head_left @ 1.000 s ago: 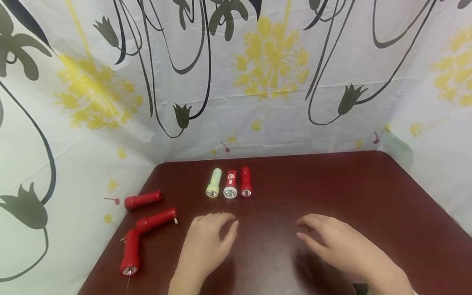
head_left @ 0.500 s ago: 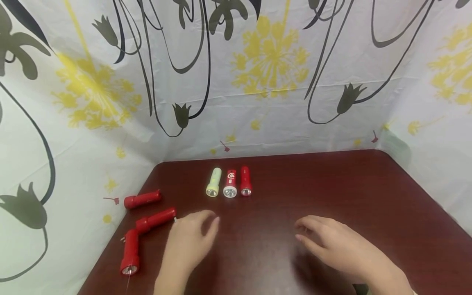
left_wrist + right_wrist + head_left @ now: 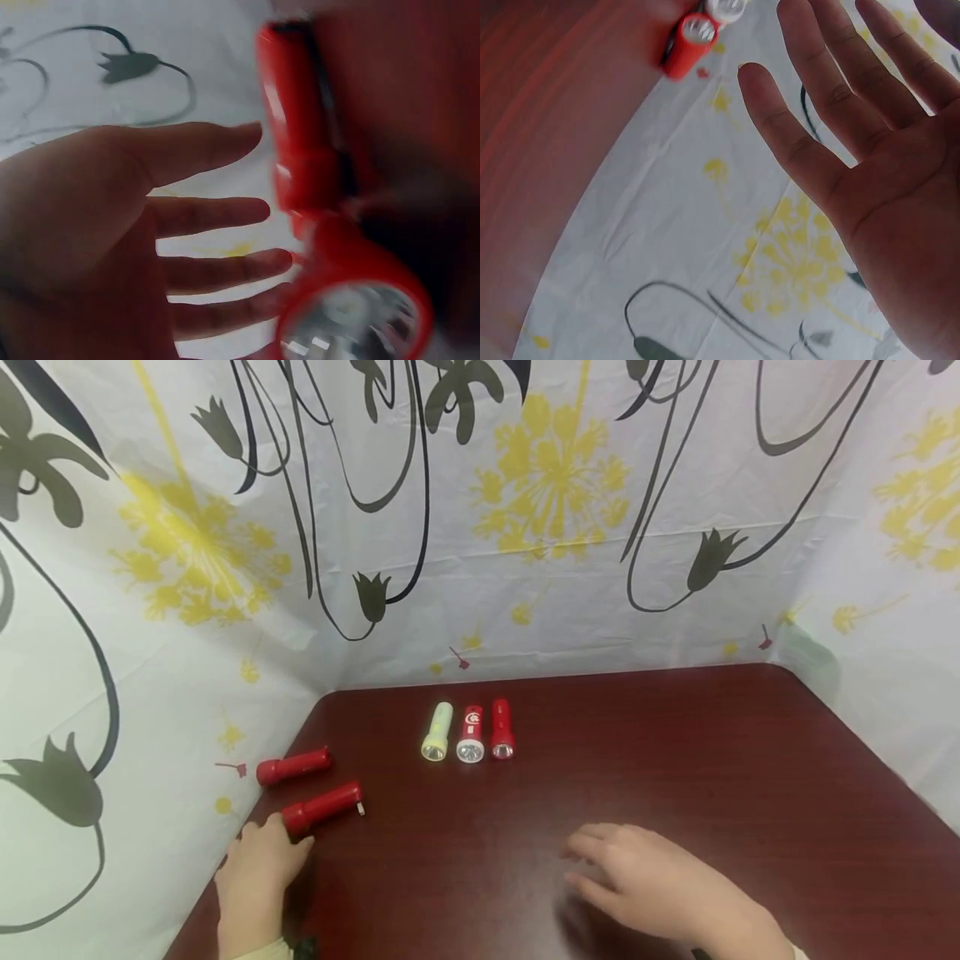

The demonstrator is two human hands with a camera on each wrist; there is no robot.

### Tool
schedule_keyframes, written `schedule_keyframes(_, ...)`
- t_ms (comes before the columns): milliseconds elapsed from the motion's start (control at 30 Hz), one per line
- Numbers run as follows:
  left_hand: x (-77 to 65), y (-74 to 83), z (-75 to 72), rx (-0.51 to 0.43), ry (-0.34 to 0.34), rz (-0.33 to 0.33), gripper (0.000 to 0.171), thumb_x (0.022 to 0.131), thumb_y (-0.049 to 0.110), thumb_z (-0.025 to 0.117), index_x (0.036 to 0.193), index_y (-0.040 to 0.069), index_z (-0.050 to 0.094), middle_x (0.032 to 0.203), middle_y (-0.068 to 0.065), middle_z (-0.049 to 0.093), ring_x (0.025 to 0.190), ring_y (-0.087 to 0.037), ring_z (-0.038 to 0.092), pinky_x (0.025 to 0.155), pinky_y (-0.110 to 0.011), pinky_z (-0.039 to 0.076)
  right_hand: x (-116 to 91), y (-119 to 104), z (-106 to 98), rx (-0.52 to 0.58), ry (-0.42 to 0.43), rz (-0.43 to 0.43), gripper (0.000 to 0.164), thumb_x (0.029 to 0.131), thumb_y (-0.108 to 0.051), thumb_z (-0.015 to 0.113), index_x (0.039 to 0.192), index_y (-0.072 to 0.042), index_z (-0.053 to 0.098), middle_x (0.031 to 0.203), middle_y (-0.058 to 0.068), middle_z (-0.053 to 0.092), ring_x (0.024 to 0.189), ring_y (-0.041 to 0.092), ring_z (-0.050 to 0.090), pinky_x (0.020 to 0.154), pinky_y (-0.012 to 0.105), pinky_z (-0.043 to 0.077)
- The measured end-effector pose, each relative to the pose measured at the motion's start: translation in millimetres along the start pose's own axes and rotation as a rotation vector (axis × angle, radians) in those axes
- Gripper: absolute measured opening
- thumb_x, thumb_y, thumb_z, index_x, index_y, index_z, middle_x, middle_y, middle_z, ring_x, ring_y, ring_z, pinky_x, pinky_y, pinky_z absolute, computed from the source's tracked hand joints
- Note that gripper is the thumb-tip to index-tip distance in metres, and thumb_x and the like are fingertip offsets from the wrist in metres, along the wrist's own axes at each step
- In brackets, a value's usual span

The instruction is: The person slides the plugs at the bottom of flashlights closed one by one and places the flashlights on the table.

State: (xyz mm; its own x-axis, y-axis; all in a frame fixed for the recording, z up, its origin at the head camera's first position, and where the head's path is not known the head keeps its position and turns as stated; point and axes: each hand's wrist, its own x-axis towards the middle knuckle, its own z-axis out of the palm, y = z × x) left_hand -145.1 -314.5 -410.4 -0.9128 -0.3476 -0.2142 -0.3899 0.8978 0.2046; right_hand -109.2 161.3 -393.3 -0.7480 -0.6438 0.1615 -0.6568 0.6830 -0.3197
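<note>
My left hand [image 3: 258, 877] is low over the table's left edge, covering a red flashlight in the head view. In the left wrist view, that red flashlight [image 3: 375, 259] shows its clear lens, close to my straight fingers; whether they touch it I cannot tell. More red flashlight body [image 3: 292, 97] reaches up behind it. Just beyond my left hand lies a second red flashlight [image 3: 324, 806] with plug prongs out, and past it a third red flashlight [image 3: 294, 767]. My right hand [image 3: 660, 885] hovers over the table's right half, fingers relaxed, holding nothing.
Toward the back of the dark red table [image 3: 637, 743] stand side by side a pale green flashlight [image 3: 437, 732], a red-and-white flashlight [image 3: 471, 735] and a slim red flashlight [image 3: 502, 729]. A white floral cloth [image 3: 555, 610] rises around the table's back and sides.
My left hand has moved left from the table's middle to the front red flashlight, now hidden under it. My right hand has shifted slightly left and nearer to me.
</note>
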Motion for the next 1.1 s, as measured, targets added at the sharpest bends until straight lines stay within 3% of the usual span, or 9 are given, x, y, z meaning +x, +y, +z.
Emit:
schedule_keyframes(100,8.0,-13.0,5.4,-0.041,-0.048,-0.020,0.081,0.097,0.039,0.071,0.149,-0.014,0.039,0.134,-0.052,0.042,0.123,-0.070,0.047,0.097,-0.077,0.049,2,-6,5,0.002,-0.009,-0.034,0.021,0.105,-0.035,0.068,0.122,-0.025,0.074,0.118,-0.015,0.073,0.105,0.005,0.071,0.087,0.035,0.062)
schedule_keyframes(300,14.0,-27.8,6.4,-0.093,-0.017,-0.034,0.075,0.094,0.024,0.071,0.146,-0.017,0.037,0.132,-0.051,0.052,0.124,-0.066,0.055,0.099,-0.071,0.052,0,-8,8,-0.006,-0.007,-0.019,0.023,0.105,-0.037,0.067,0.124,-0.026,0.074,0.120,-0.017,0.072,0.109,0.007,0.071,0.091,0.036,0.061)
schedule_keyframes(400,13.4,-32.4,4.1,-0.120,-0.029,-0.040,0.069,0.092,0.022,0.068,0.139,-0.021,0.040,0.122,-0.046,0.059,0.114,-0.059,0.063,0.095,-0.067,0.055,-1,-6,7,-0.007,0.006,-0.026,0.023,0.105,-0.039,0.067,0.124,-0.027,0.074,0.120,-0.017,0.072,0.109,0.007,0.071,0.091,0.035,0.061)
schedule_keyframes(567,7.6,-32.7,-1.4,-0.158,0.002,-0.041,0.044,0.094,0.019,0.063,0.116,-0.018,0.054,0.091,-0.030,0.066,0.081,-0.037,0.067,0.075,-0.054,0.059,-2,-3,5,0.026,-0.009,-0.010,0.024,0.105,-0.040,0.066,0.125,-0.029,0.073,0.122,-0.017,0.072,0.109,0.005,0.071,0.089,0.035,0.062)
schedule_keyframes(700,4.0,-23.9,-10.4,-0.155,0.075,-0.035,0.048,0.098,0.019,0.059,0.124,-0.021,0.052,0.104,-0.039,0.065,0.091,-0.048,0.068,0.083,-0.060,0.059,-4,-2,3,0.064,-0.030,0.011,0.024,0.105,-0.041,0.066,0.126,-0.030,0.073,0.123,-0.017,0.072,0.108,0.005,0.071,0.088,0.034,0.062)
schedule_keyframes(800,0.6,-12.9,-19.0,-0.126,0.141,0.008,0.061,0.101,0.016,0.048,0.143,-0.026,0.037,0.124,-0.051,0.055,0.112,-0.062,0.061,0.098,-0.069,0.053,-5,-1,3,0.055,-0.014,0.009,0.024,0.105,-0.040,0.067,0.126,-0.030,0.073,0.123,-0.017,0.072,0.108,0.005,0.071,0.087,0.034,0.062)
schedule_keyframes(900,-7.1,0.4,-27.0,-0.162,0.201,0.066,0.066,0.104,0.014,0.036,0.153,-0.027,0.021,0.134,-0.056,0.045,0.123,-0.067,0.051,0.107,-0.072,0.046,-6,-1,2,0.026,0.002,0.015,0.027,0.105,-0.041,0.066,0.129,-0.030,0.073,0.126,-0.017,0.072,0.112,0.006,0.072,0.091,0.036,0.062)
schedule_keyframes(1033,-28.6,26.9,-39.5,-0.289,0.219,0.141,0.066,0.109,0.022,0.029,0.162,-0.015,0.015,0.155,-0.048,0.034,0.142,-0.064,0.040,0.119,-0.073,0.035,-8,0,-2,0.018,0.000,0.057,0.034,0.105,-0.044,0.065,0.136,-0.030,0.069,0.131,-0.015,0.071,0.117,0.010,0.072,0.095,0.039,0.062)
schedule_keyframes(1100,-41.8,41.6,-45.1,-0.364,0.194,0.167,0.069,0.112,0.034,0.035,0.166,-0.005,0.019,0.159,-0.041,0.037,0.139,-0.059,0.047,0.116,-0.069,0.044,-9,1,-4,0.011,0.006,0.088,0.037,0.105,-0.045,0.065,0.140,-0.033,0.066,0.133,-0.016,0.070,0.117,0.008,0.071,0.096,0.039,0.061)
